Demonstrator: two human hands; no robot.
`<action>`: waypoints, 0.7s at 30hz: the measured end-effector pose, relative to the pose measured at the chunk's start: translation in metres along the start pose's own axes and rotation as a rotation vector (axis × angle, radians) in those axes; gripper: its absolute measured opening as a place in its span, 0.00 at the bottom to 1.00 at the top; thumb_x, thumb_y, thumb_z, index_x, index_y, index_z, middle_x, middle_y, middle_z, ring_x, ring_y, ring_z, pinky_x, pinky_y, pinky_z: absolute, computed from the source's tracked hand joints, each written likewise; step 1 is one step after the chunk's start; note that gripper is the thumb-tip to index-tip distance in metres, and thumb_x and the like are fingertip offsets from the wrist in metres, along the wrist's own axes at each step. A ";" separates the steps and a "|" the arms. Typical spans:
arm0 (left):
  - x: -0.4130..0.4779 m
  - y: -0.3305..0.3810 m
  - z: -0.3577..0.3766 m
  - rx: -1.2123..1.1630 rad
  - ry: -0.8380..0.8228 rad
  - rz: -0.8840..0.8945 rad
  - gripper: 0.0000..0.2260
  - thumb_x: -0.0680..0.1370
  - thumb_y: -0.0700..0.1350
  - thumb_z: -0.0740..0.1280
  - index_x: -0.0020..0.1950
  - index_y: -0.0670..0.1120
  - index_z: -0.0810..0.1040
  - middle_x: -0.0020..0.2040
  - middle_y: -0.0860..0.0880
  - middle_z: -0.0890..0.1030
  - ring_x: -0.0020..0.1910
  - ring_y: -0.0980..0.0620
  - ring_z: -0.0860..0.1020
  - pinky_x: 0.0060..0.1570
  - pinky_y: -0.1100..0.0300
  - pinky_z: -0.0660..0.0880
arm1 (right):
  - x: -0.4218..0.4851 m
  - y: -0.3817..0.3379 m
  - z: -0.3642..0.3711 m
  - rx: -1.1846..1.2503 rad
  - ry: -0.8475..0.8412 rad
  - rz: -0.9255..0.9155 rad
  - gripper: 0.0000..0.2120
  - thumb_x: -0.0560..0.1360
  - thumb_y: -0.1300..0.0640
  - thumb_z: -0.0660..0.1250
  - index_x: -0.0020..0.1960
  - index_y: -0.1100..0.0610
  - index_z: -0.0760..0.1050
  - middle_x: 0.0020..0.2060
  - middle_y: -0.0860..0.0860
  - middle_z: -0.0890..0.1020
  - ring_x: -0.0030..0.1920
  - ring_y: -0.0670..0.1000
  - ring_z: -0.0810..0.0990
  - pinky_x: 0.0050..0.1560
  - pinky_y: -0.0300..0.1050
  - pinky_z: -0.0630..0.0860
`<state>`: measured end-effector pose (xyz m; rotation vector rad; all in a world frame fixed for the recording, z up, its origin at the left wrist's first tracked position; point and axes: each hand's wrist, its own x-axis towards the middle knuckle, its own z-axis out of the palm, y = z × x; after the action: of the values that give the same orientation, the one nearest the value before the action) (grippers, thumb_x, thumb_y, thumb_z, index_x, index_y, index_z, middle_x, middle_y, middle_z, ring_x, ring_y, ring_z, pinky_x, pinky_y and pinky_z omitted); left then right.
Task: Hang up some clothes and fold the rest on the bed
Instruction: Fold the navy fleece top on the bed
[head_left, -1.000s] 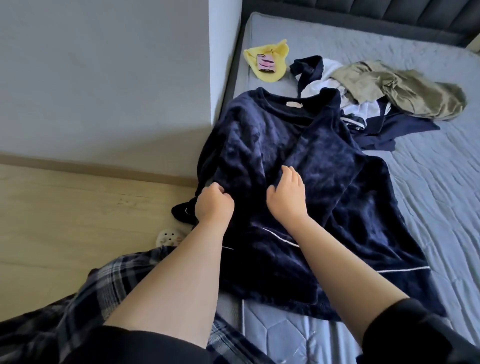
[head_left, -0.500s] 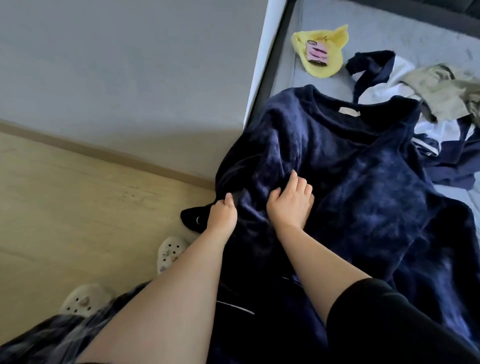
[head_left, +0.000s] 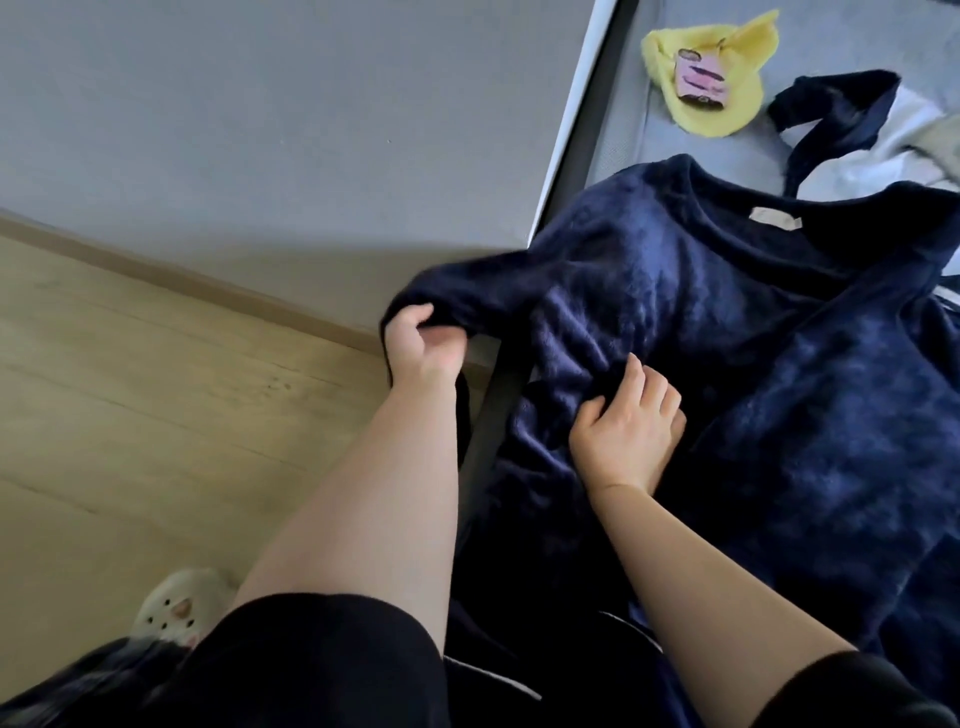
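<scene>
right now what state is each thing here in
navy top, spread on the bed, collar away from the person
sleeve, held out past the bed edge
left hand, grips the sleeve end
right hand, fingers curled into the top's body fabric
yellow cloth, lying on the bed, pink tag on it
navy and white garment, crumpled beyond the collar

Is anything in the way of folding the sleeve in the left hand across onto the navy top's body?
Only the right hand, resting on the navy top just inside that sleeve. The left hand grips the sleeve end out past the bed; the yellow cloth and other clothes lie beyond the collar.
</scene>
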<state>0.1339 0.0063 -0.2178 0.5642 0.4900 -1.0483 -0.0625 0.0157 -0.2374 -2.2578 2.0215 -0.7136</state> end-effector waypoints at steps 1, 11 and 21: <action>-0.004 0.006 0.004 -0.071 -0.074 0.033 0.11 0.77 0.34 0.53 0.47 0.39 0.75 0.49 0.40 0.78 0.48 0.41 0.76 0.53 0.50 0.70 | 0.000 0.000 -0.001 0.004 0.000 -0.001 0.28 0.68 0.56 0.59 0.67 0.64 0.70 0.60 0.61 0.75 0.60 0.63 0.71 0.57 0.56 0.65; -0.010 0.046 -0.003 0.050 0.037 -0.015 0.10 0.80 0.47 0.60 0.55 0.43 0.76 0.48 0.38 0.81 0.51 0.38 0.78 0.47 0.48 0.76 | -0.001 -0.001 -0.001 0.011 0.003 0.001 0.28 0.68 0.57 0.58 0.67 0.64 0.71 0.59 0.61 0.76 0.60 0.64 0.72 0.58 0.57 0.66; -0.034 0.078 0.045 0.501 0.148 0.299 0.22 0.71 0.45 0.68 0.63 0.42 0.70 0.58 0.43 0.75 0.55 0.44 0.76 0.54 0.51 0.73 | 0.014 0.003 0.001 -0.074 -0.293 0.059 0.27 0.73 0.54 0.59 0.71 0.60 0.64 0.64 0.58 0.71 0.64 0.59 0.66 0.62 0.54 0.62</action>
<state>0.1949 0.0305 -0.1472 1.1297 0.2554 -0.8429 -0.0647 0.0015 -0.2349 -2.1768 1.9920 -0.2867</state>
